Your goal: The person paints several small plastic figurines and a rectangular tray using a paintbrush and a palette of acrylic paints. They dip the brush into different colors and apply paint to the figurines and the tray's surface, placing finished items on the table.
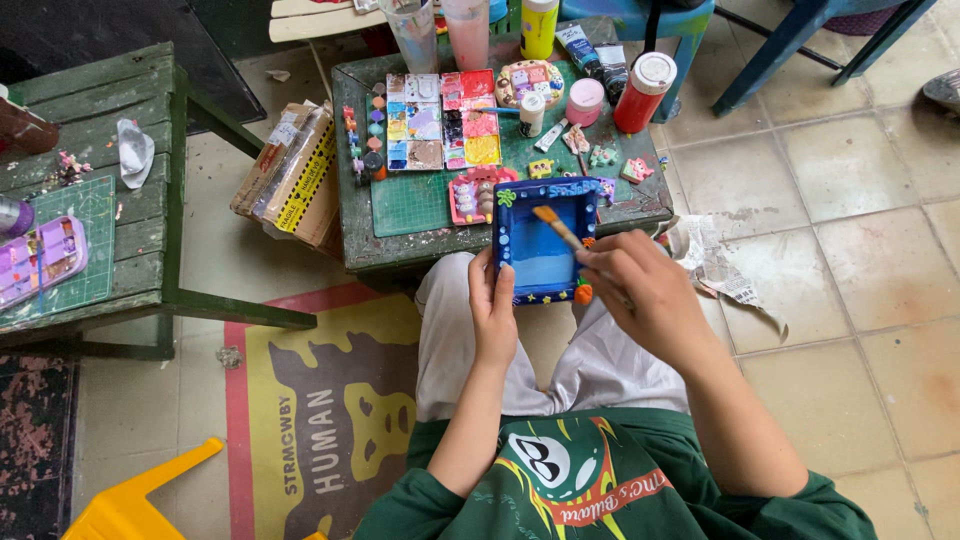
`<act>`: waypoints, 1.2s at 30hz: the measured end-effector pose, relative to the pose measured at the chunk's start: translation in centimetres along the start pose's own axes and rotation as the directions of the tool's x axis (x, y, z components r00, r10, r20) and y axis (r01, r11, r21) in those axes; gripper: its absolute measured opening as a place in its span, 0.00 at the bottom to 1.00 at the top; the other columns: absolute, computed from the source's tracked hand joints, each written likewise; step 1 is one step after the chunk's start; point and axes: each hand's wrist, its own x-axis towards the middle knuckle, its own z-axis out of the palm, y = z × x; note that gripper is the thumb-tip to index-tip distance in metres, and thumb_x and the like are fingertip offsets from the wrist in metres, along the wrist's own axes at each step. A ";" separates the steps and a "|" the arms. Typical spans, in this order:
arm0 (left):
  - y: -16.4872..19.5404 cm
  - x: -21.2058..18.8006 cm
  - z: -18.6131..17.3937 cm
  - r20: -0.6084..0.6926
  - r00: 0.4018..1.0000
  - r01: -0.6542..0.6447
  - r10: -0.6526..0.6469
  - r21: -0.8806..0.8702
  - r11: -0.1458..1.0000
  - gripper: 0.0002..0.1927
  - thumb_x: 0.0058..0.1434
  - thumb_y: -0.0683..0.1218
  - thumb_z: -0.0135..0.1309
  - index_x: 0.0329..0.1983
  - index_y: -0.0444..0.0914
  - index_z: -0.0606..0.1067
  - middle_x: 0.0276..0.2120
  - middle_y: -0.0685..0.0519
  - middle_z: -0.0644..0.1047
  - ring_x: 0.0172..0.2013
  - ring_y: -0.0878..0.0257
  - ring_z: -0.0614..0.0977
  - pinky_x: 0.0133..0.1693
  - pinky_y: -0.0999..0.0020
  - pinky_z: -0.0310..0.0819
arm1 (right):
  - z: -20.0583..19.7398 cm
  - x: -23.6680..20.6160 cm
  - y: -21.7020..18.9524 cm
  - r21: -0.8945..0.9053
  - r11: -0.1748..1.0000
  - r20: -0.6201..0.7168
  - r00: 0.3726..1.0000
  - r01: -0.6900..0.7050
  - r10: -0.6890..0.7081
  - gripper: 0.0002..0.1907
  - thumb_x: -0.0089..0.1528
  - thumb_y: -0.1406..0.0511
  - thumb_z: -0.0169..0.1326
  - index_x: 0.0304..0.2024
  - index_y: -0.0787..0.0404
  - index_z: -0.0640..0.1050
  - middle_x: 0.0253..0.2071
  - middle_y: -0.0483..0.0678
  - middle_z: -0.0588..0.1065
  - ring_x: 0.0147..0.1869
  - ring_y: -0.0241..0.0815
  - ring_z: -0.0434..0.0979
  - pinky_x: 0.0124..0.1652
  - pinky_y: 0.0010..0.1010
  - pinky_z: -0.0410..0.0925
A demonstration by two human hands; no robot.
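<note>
1. I sit on a floor of pale, worn tiles; it is stained in places.
2. At the far left stands a green wooden bench. On it lie a green mat, a purple tray and a crumpled white cloth.
3. Below it, on the floor, there is a yellow and red rug and the corner of a yellow stool.
4. A cardboard box with striped tape leans against the small green table in front of my knees.
5. On the table I see a cutting mat, a row of small paint pots, two palettes full of mixed colours, a pink jar, a red bottle and some small painted figures.
6. To the right, torn newspaper lies on the tiles, and blue chair legs stand behind.
7. The frame is a square blue piece with a lighter blue centre and small coloured decorations on its edge. It is at the near edge of the table, above my lap.
8. My left hand grips the left side of the frame, fingers curled around the edge.
9. My right hand pinches a brush; its orange tip touches the blue centre.
</note>
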 end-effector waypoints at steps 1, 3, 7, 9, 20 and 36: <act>-0.2 0.0 0.0 0.029 0.999 0.032 -0.030 -0.072 0.997 0.22 0.75 0.49 0.46 0.67 0.33 0.63 0.58 0.48 0.73 0.57 0.64 0.73 0.60 0.68 0.66 | 0.5 0.1 -0.3 0.025 0.999 -0.006 0.999 0.043 -0.043 0.10 0.59 0.70 0.60 0.43 0.64 0.76 0.41 0.52 0.76 0.44 0.53 0.76 0.40 0.39 0.70; -0.5 -0.3 0.0 0.089 0.992 0.105 -0.088 -0.211 0.972 0.23 0.75 0.49 0.47 0.68 0.34 0.62 0.58 0.49 0.73 0.56 0.65 0.73 0.59 0.68 0.66 | 0.8 0.3 -0.8 0.043 0.998 0.041 0.998 0.043 -0.045 0.10 0.59 0.69 0.62 0.41 0.63 0.76 0.39 0.51 0.76 0.40 0.53 0.75 0.38 0.40 0.68; -1.0 -0.7 -0.3 0.072 0.989 0.138 -0.125 -0.225 0.965 0.22 0.77 0.49 0.47 0.69 0.35 0.63 0.55 0.50 0.74 0.53 0.66 0.74 0.55 0.69 0.68 | -0.4 0.2 -0.8 0.245 0.967 0.348 0.937 -0.064 -0.026 0.06 0.60 0.69 0.62 0.37 0.60 0.77 0.33 0.47 0.74 0.39 0.48 0.77 0.36 0.39 0.68; -1.0 -0.6 -0.6 0.073 0.982 0.189 -0.176 -0.228 0.955 0.22 0.76 0.48 0.47 0.70 0.37 0.63 0.52 0.51 0.73 0.49 0.66 0.74 0.49 0.69 0.69 | -0.7 0.3 -0.9 0.185 0.978 0.234 0.971 -0.096 0.051 0.06 0.60 0.69 0.60 0.39 0.61 0.78 0.32 0.48 0.73 0.38 0.48 0.76 0.36 0.39 0.67; -0.2 -0.3 -0.2 0.081 0.984 0.174 -0.159 -0.254 0.951 0.22 0.75 0.48 0.47 0.69 0.36 0.62 0.56 0.51 0.73 0.53 0.66 0.74 0.54 0.69 0.70 | -1.7 0.8 -1.4 -0.025 1.000 0.246 0.969 -0.011 0.017 0.06 0.60 0.65 0.60 0.38 0.60 0.77 0.35 0.47 0.74 0.40 0.49 0.74 0.39 0.40 0.67; 0.4 -0.9 0.9 0.041 0.994 -0.107 0.104 0.071 0.992 0.22 0.76 0.48 0.47 0.67 0.32 0.62 0.57 0.46 0.74 0.56 0.64 0.74 0.60 0.68 0.67 | -1.9 -1.2 -0.4 -0.149 0.986 0.100 0.991 -0.078 0.094 0.06 0.59 0.70 0.59 0.37 0.62 0.74 0.35 0.51 0.72 0.40 0.54 0.74 0.36 0.42 0.67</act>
